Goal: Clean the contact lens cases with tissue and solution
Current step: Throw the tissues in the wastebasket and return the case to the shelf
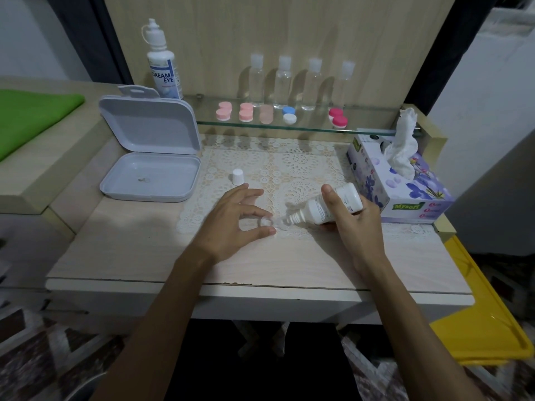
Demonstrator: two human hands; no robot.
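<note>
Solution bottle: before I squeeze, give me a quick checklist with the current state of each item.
1. Cap off bottle, standing on the mat: ok.
2. Nozzle tipped down at the clear case: ok.
3. Left hand steadies the case, fingers pinching it: ok.
4. Right hand grips the bottle: ok.
5. Tissue sticking out of its box, ready for wiping: ok.
6. Case wells open and empty: cannot tell, the clear plastic is too faint.

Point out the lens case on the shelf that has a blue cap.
The fourth case from the left, blue cap behind white cap; the others are all pink or red.
</note>
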